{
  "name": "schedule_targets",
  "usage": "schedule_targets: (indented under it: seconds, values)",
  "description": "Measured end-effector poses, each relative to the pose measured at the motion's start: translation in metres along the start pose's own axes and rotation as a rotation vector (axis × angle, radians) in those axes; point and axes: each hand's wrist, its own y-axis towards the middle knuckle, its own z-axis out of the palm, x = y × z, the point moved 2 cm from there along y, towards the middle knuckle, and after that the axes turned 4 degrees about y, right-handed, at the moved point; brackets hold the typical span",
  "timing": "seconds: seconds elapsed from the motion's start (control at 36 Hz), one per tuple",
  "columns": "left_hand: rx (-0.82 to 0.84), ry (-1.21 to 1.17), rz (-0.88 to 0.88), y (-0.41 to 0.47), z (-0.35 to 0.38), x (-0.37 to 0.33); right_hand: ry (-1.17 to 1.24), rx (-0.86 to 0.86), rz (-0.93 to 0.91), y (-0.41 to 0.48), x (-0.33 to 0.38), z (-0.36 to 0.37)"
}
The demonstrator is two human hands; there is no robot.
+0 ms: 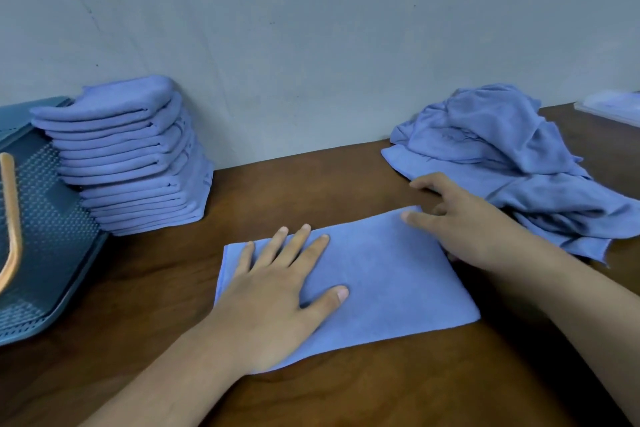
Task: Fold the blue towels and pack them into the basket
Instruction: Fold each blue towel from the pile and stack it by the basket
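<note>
So right now one blue towel (391,274) is lying flat on the brown worktop (346,177), lower middle of the frame, looking like a long rectangle that runs a bit diagonally. The left hand (277,291) is flat on the left half of it, palm down, fingers spread and straight, just pressing on the cloth.

The right hand (464,222) is at the towel's right end. Its thumb lies on the far corner, the index finger is stretched out onto the bare wood, and the other fingers are bent. Honestly can't tell if it's pinching the edge or only resting there.

Left of centre there's a tall stack of folded towels (131,156), leaning a little, its back up against the grey wall (311,45). Just beside it, at the left edge of the frame, is the blue perforated basket (45,229) with an orange handle (12,218); I can't see inside it.

On the right side there's a messy heap of unfolded towels (502,149), close behind the right hand. In the upper right corner there's some pale flat thing (613,106), too blurry to make out.
</note>
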Motion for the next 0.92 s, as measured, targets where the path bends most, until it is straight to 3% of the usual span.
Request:
schedule_targets:
  seconds: [0.11, 0.19, 0.64, 0.92]
  values:
    - [-0.017, -0.012, -0.027, 0.001, 0.002, 0.001, 0.154, 0.127, 0.053, -0.004, 0.001, -0.006]
    - [-0.017, -0.011, -0.03, 0.001, 0.003, 0.002, 0.116, 0.184, -0.003, -0.001, -0.002, -0.001]
    - [-0.018, -0.029, -0.056, 0.003, 0.002, 0.007, 0.1, -0.005, -0.19, 0.0, -0.006, 0.02]
    - [-0.021, -0.03, -0.052, 0.004, 0.001, 0.006, -0.001, 0.122, -0.14, 0.0, -0.012, 0.027]
